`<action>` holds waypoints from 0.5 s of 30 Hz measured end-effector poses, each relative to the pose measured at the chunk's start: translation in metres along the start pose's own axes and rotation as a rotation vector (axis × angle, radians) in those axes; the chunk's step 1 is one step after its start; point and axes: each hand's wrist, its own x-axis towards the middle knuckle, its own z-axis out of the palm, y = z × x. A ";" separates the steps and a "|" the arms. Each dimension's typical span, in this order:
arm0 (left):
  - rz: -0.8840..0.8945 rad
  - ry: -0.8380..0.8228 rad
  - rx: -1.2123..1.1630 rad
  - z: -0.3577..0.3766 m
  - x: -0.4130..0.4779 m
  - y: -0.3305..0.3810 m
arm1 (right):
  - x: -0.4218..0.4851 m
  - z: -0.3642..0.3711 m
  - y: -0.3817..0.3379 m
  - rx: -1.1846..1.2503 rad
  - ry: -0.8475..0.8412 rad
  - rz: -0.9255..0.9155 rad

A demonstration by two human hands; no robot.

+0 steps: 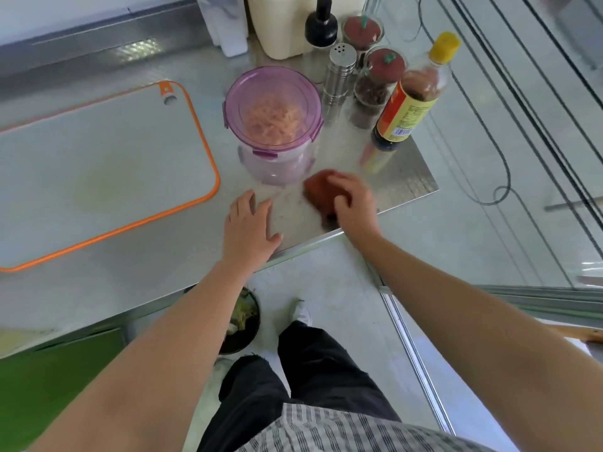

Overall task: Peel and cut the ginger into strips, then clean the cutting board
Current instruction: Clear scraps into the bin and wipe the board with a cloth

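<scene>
Stainless steel worktop, matt and faintly textured, carries every item.

Hands: the left hand lies flat on the steel with fingers spread, holding nothing. The right hand curls its fingers over a reddish-brown wad at lower centre, close to the worktop's front edge. Blur prevents telling cloth from sponge.

Task items: the cutting board, a white slab with an orange rim and rounded corners, sits at left. It bears a faint yellowish stain mid-surface. Pale orange strips, judged to be the cut ginger, lie inside a translucent purple round container just above the hands. The container has no lid on.

Risks, as judged:
- A broad wiping stroke could strike the container. It is light plastic and uncovered, so it would tip and spill the strips.
- The tall sauce bottle, top-heavy and near the worktop's right corner, could be knocked off by an elbow or the wad.
- The smooth steel offers little grip, so the bracing palm may slide.
- The board's stain is likely to remain if only the steel is wiped.
</scene>
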 end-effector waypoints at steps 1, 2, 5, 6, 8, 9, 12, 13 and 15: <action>-0.011 0.013 0.018 0.000 -0.005 -0.007 | 0.004 -0.004 0.006 -0.067 0.107 0.054; -0.030 0.028 0.043 0.000 -0.011 -0.013 | 0.002 -0.005 0.010 -0.130 0.150 0.094; -0.098 0.069 0.085 0.002 -0.030 -0.033 | -0.033 0.021 0.001 -0.138 0.026 -0.021; -0.118 0.079 0.083 0.003 -0.037 -0.039 | -0.050 0.034 -0.007 -0.093 -0.089 -0.086; -0.154 0.088 0.089 0.003 -0.050 -0.053 | -0.076 0.052 -0.028 -0.018 -0.335 -0.143; -0.180 0.086 0.098 0.001 -0.057 -0.061 | -0.079 0.055 -0.038 0.021 -0.386 -0.138; -0.259 0.080 0.109 -0.001 -0.080 -0.095 | -0.063 0.065 -0.050 0.048 -0.169 -0.063; -0.288 0.082 0.109 -0.002 -0.090 -0.107 | -0.058 0.069 -0.049 -0.017 -0.087 -0.033; -0.350 0.093 0.096 -0.001 -0.107 -0.131 | -0.062 0.086 -0.050 -0.181 -0.054 -0.007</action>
